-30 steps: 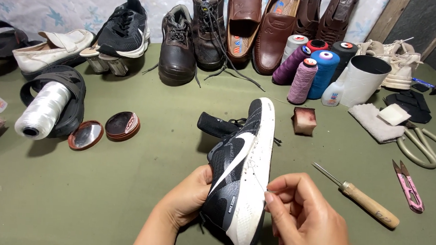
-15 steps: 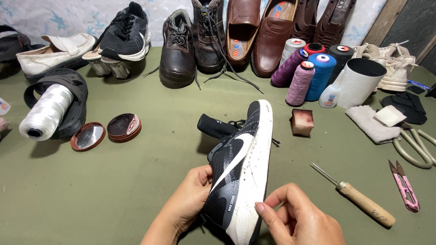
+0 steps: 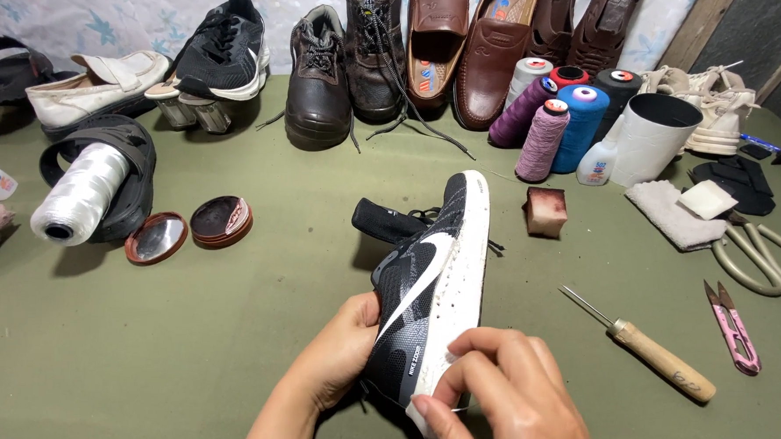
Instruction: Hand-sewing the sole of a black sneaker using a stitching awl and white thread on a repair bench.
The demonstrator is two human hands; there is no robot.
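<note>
A: Head view, nearest first: what did the hands hold?
B: The right hand pinched the heel of the black knit sneaker with a white sole; the left hand had its grip closed around the upper, above the green tabletop.
A: And beyond?
B: A wooden-handled awl lay right, then thread spools, then a row of leather shoes.

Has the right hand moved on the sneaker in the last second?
Yes. The right hand has slid left onto the white sole of the sneaker, away from the awl lying on the table.
</note>
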